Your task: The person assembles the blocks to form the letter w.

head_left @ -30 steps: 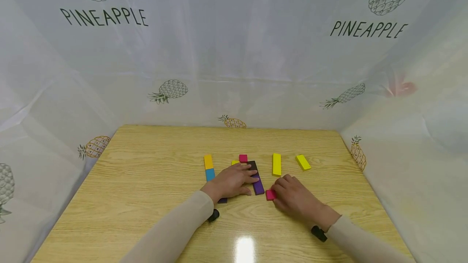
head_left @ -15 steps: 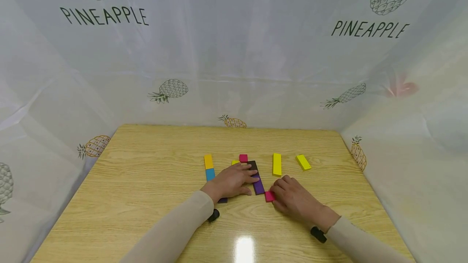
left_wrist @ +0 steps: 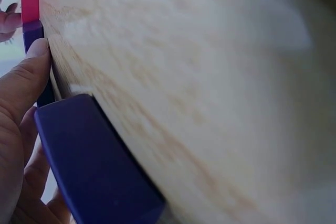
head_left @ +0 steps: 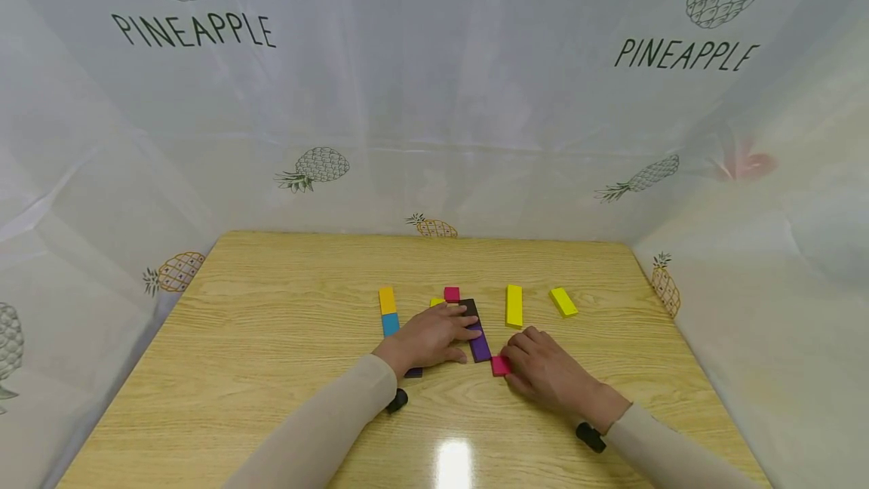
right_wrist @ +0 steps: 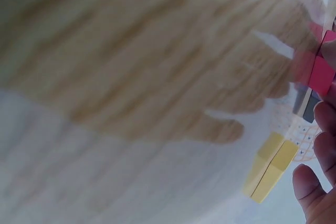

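In the head view my left hand (head_left: 434, 336) rests with spread fingers across a black block (head_left: 468, 307) and a purple block (head_left: 480, 348), which lie end to end. Its thumb touches the purple block's side in the left wrist view. My right hand (head_left: 548, 370) pinches a small pink block (head_left: 500, 366) between thumb and finger, at the near end of the purple block. That pink block (left_wrist: 30, 1) meets the purple block's end in the left wrist view. Under the left hand and wrist, a yellow block (head_left: 437, 302) and a dark block (head_left: 413, 373) are partly hidden.
Left of the left hand lie an orange block (head_left: 387, 300) and a blue block (head_left: 390, 324) in line. A second pink block (head_left: 451, 294) touches the black one's far end. Two yellow blocks, one long (head_left: 514, 306) and one short (head_left: 563, 302), lie beyond the right hand.
My right hand has slid the pink block slightly left and nearer to me, up to the purple block's end. My left hand has stayed in place.
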`<state>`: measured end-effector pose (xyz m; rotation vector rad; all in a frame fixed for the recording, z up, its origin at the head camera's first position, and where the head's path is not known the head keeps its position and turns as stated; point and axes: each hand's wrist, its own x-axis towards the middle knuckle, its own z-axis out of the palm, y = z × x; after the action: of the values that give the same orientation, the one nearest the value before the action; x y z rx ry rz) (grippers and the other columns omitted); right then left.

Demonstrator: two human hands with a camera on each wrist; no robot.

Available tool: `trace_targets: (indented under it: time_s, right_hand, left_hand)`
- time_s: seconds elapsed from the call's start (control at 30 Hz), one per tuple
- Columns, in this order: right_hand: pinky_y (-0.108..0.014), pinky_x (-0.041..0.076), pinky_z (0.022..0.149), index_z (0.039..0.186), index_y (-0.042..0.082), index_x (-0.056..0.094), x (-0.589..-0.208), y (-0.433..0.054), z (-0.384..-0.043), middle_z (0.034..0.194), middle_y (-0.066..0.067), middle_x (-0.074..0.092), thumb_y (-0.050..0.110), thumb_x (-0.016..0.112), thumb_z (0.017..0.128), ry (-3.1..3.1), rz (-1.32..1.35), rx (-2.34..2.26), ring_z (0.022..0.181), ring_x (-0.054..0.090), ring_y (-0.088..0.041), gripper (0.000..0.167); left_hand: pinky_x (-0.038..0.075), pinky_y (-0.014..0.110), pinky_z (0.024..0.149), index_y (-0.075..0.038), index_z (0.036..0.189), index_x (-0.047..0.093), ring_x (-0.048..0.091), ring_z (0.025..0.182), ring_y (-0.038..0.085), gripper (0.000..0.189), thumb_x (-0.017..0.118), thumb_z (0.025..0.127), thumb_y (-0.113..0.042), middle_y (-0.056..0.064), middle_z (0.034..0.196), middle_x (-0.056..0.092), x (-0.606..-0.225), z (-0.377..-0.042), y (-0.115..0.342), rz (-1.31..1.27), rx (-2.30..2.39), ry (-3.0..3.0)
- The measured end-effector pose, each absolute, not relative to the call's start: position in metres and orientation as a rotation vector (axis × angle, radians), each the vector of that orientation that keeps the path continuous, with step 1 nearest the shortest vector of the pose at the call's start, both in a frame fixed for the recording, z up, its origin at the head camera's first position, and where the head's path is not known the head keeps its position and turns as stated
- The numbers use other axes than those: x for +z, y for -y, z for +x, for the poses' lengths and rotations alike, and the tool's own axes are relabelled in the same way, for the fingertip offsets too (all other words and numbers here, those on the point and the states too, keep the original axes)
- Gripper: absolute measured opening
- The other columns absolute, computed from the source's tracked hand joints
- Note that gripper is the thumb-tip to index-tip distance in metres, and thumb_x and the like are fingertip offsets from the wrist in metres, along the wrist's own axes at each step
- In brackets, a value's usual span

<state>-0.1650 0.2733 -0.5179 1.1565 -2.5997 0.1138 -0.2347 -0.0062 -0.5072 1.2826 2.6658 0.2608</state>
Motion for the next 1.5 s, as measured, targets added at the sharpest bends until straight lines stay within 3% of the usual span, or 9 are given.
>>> trace_targets:
  time_s: [0.6,0.97,1.5]
  right_hand:
    - [-0.04,0.052,0.093,0.117,0.014,0.073,-0.513,-0.277,-0.171,0.115,0.002,0.067,0.039,0.077,0.095,2.667,1.075,0.18,0.107,0.055,-0.017,0.034]
    - [-0.052,0.052,0.1,0.124,0.002,0.069,-0.51,-0.292,-0.199,0.123,-0.013,0.065,0.043,0.08,0.093,2.661,0.89,0.104,0.11,0.057,-0.032,0.052]
    - [-0.06,0.049,0.103,0.135,-0.001,0.064,-0.505,-0.301,-0.242,0.132,-0.019,0.061,0.06,0.075,0.089,2.781,0.796,-0.043,0.12,0.056,-0.04,0.077]
  left_hand:
    - [0.026,0.045,0.132,-0.034,0.156,0.054,0.03,0.161,0.02,0.054,0.063,0.104,-0.047,-0.008,0.166,0.044,-0.505,-0.233,0.006,1.283,0.252,-2.671]
    - [0.026,0.045,0.132,-0.033,0.156,0.054,0.029,0.161,0.021,0.054,0.063,0.104,-0.046,-0.008,0.166,0.044,-0.504,-0.232,0.006,1.271,0.26,-2.665]
    - [0.026,0.045,0.132,-0.033,0.157,0.052,0.027,0.162,0.019,0.055,0.062,0.105,-0.047,-0.009,0.167,0.043,-0.504,-0.233,0.006,1.267,0.253,-2.655]
